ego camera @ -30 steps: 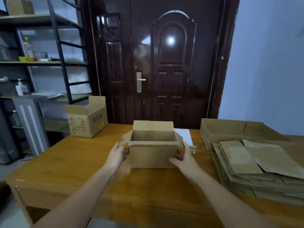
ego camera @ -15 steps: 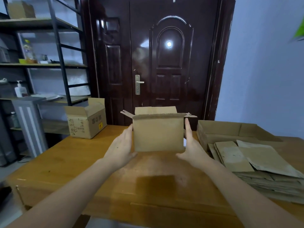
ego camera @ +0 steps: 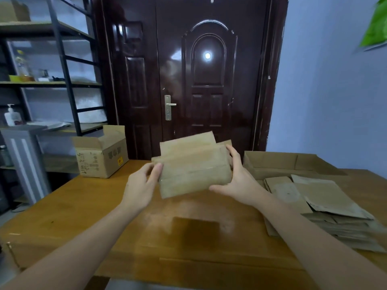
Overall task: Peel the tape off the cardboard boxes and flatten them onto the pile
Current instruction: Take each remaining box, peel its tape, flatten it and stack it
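Note:
A small plain cardboard box (ego camera: 191, 170) hangs in the air above the wooden table (ego camera: 88, 208), tipped so that its underside faces me, with a strip of tape across it. My left hand (ego camera: 142, 185) grips its left edge, thumb on the front. My right hand (ego camera: 238, 178) holds its right edge and lower corner. A pile of flattened cardboard (ego camera: 318, 206) lies on the table at the right.
An open printed carton (ego camera: 102, 158) stands at the table's back left. A shallow open cardboard tray (ego camera: 278, 164) sits behind the pile. A dark door (ego camera: 188, 80) is straight ahead, metal shelving (ego camera: 52, 80) at the left.
Both hands lifted the box off the table and turned it over, from open top up to underside facing me.

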